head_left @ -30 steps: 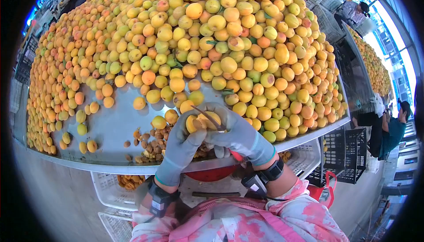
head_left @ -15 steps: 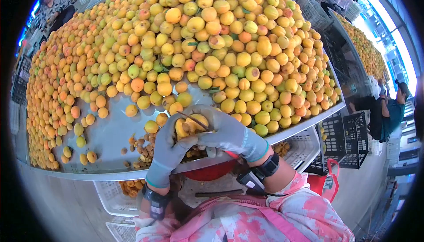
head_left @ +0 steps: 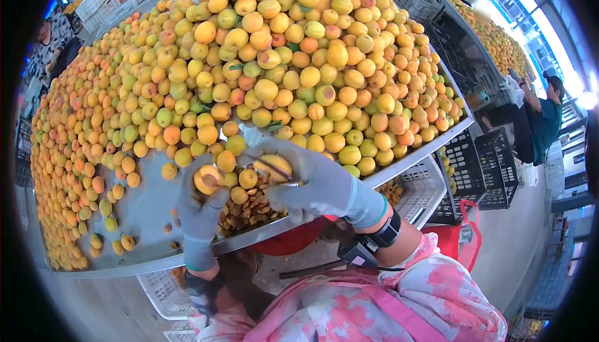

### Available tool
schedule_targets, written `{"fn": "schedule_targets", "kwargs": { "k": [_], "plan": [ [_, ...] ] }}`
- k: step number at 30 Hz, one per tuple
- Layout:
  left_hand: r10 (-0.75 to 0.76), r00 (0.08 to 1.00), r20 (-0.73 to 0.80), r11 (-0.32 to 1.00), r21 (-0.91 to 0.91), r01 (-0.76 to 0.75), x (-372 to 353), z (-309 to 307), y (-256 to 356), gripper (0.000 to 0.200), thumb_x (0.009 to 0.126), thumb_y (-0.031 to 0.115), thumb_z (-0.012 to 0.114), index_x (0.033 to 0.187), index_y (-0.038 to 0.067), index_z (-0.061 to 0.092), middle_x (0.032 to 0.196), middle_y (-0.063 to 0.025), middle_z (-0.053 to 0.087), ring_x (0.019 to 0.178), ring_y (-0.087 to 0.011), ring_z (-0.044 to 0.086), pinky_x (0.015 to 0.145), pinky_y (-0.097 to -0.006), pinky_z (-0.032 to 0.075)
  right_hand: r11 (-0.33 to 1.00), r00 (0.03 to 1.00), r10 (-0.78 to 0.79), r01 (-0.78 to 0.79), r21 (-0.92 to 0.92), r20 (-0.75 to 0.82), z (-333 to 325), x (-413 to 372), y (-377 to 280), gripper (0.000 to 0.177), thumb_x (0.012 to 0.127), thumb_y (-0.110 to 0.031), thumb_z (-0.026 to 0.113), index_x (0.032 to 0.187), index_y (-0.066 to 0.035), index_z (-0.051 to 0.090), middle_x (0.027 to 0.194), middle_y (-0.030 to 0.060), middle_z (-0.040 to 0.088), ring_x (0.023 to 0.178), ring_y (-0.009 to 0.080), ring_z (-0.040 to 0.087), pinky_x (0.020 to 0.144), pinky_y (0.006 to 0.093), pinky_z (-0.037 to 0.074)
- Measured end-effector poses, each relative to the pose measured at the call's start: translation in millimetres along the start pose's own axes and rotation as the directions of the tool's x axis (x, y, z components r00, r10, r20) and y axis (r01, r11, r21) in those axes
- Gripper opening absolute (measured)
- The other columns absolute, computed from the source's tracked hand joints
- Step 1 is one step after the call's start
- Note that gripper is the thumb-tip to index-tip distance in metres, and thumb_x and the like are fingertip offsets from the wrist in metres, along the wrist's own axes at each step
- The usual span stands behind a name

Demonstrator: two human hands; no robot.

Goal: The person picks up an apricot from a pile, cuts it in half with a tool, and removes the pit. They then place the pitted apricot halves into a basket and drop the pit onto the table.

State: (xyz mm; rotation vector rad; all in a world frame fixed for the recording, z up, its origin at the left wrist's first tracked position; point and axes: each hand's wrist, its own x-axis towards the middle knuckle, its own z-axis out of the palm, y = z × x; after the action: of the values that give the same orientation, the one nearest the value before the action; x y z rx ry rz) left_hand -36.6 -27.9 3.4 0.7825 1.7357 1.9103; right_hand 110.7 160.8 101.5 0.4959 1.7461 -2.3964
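Observation:
My left hand (head_left: pixel 201 208), in a grey glove, grips an apricot half (head_left: pixel 208 180) with its brown pit showing in the cut face. A little to the right, my gloved right hand (head_left: pixel 296 183) holds another apricot half (head_left: pixel 273 166) together with a thin, dark, curved tool whose exact kind I cannot make out. The two halves are apart. Below and between my hands lies a heap of brown apricot pits (head_left: pixel 246 212) at the near edge of the metal table (head_left: pixel 146 195). Whole apricots (head_left: pixel 266 89) are piled just beyond my hands.
White crates (head_left: pixel 163 292) stand under the table's near edge, beside a red container (head_left: pixel 290 239). Black crates (head_left: pixel 496 167) and a red bag (head_left: pixel 458 233) are to the right. One person (head_left: pixel 540 117) works at another fruit-covered table; another person (head_left: pixel 53 48) is at far left.
My hands have moved apart, the left going left. The apricot held between them is now in two halves, one in each hand. The view has shifted slightly.

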Motion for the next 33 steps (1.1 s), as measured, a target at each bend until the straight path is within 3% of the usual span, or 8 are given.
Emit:
{"fn": "schedule_targets", "kwargs": {
  "k": [5, 8, 13, 18, 21, 26, 30, 33],
  "plan": [
    [0.051, 0.993, 0.110, 0.971, 0.229, -0.075, -8.1, 28.7, 5.4, 0.069, 0.067, 0.018, 0.083, 0.125, 0.000, 0.051, 0.114, -0.0121, 0.060, 0.103, -0.0207, 0.058, 0.091, -0.0340, 0.047, 0.989, 0.954, -0.146, 0.144, -0.028, -0.263, 9.3, 23.5, 21.2, 0.064, 0.079, -0.014, 0.066, 0.135, -0.006, 0.037, 0.093, 0.0047, 0.059, 0.059, 0.0124, 0.057, 0.051, 0.0254, 0.048],
    [0.098, 0.983, 0.153, 0.914, 0.377, -0.150, -9.2, 31.6, 3.4, 0.074, 0.064, 0.020, 0.084, 0.127, 0.000, 0.052, 0.115, -0.0139, 0.062, 0.105, -0.0225, 0.060, 0.093, -0.0359, 0.047, 0.893, 0.891, -0.363, 0.250, -0.374, -0.271, 13.3, 34.8, 42.4, 0.074, 0.076, -0.019, 0.070, 0.139, -0.006, 0.033, 0.111, 0.0151, 0.061, 0.094, 0.0318, 0.063, 0.082, 0.0381, 0.050],
    [0.067, 0.989, 0.135, 0.920, 0.376, -0.114, -13.5, 33.8, -0.3, 0.076, 0.070, 0.024, 0.082, 0.131, -0.003, 0.047, 0.122, -0.0132, 0.058, 0.110, -0.0220, 0.057, 0.094, -0.0353, 0.046, 0.612, 0.666, -0.699, 0.369, -0.700, -0.260, 25.5, 50.9, 69.6, 0.067, 0.080, -0.013, 0.064, 0.139, -0.010, 0.034, 0.118, 0.0202, 0.056, 0.093, 0.0364, 0.062, 0.080, 0.0412, 0.050],
    [-0.007, 0.989, 0.151, 0.992, 0.128, -0.013, -15.2, 30.7, -15.8, 0.070, 0.080, 0.023, 0.076, 0.134, -0.005, 0.041, 0.125, -0.0115, 0.054, 0.111, -0.0201, 0.054, 0.096, -0.0330, 0.044, 0.777, 0.863, -0.420, 0.182, -0.603, -0.281, 30.7, 43.4, 52.5, 0.063, 0.081, -0.011, 0.061, 0.138, -0.013, 0.034, 0.119, 0.0207, 0.054, 0.092, 0.0372, 0.062, 0.078, 0.0416, 0.051],
    [-0.134, 0.983, 0.124, 0.988, 0.091, 0.123, -11.6, 25.9, -19.1, 0.068, 0.084, 0.021, 0.072, 0.137, -0.005, 0.038, 0.129, -0.0110, 0.050, 0.113, -0.0192, 0.052, 0.098, -0.0321, 0.042, 0.666, 0.642, -0.692, 0.390, -0.636, -0.331, 33.1, 45.6, 56.7, 0.063, 0.080, -0.009, 0.060, 0.137, -0.013, 0.035, 0.117, 0.0192, 0.055, 0.086, 0.0355, 0.064, 0.073, 0.0417, 0.051],
    [-0.063, 0.998, 0.017, 0.998, 0.025, 0.062, -2.7, 33.2, -7.1, 0.058, 0.085, 0.012, 0.067, 0.135, -0.002, 0.041, 0.125, -0.0093, 0.053, 0.112, -0.0184, 0.051, 0.096, -0.0305, 0.042, 0.787, 0.731, -0.571, 0.357, -0.503, -0.373, 16.4, -5.6, 21.1, 0.059, 0.083, -0.011, 0.059, 0.138, -0.016, 0.036, 0.128, 0.0174, 0.053, 0.092, 0.0346, 0.064, 0.076, 0.0389, 0.053],
    [-0.055, 0.998, 0.005, 0.978, 0.202, 0.052, -2.2, 24.6, -20.7, 0.055, 0.083, 0.007, 0.067, 0.133, 0.001, 0.046, 0.120, -0.0082, 0.055, 0.108, -0.0173, 0.053, 0.094, -0.0297, 0.043, 0.870, 0.725, -0.340, 0.001, -0.493, -0.599, -5.1, -77.3, 17.9, 0.057, 0.083, -0.005, 0.061, 0.136, -0.005, 0.039, 0.120, 0.0154, 0.057, 0.101, 0.0206, 0.061, 0.082, 0.0307, 0.052],
    [-0.021, 1.000, 0.023, 0.985, 0.173, 0.016, -2.7, 28.5, -23.4, 0.057, 0.081, 0.004, 0.069, 0.133, 0.002, 0.047, 0.118, -0.0076, 0.056, 0.105, -0.0152, 0.054, 0.092, -0.0280, 0.045, 0.720, 0.640, -0.434, -0.177, -0.671, -0.634, -37.8, -128.5, 42.9, 0.063, 0.078, -0.002, 0.065, 0.136, -0.008, 0.040, 0.119, 0.0155, 0.058, 0.107, 0.0267, 0.060, 0.087, 0.0331, 0.050]
  ]
}}
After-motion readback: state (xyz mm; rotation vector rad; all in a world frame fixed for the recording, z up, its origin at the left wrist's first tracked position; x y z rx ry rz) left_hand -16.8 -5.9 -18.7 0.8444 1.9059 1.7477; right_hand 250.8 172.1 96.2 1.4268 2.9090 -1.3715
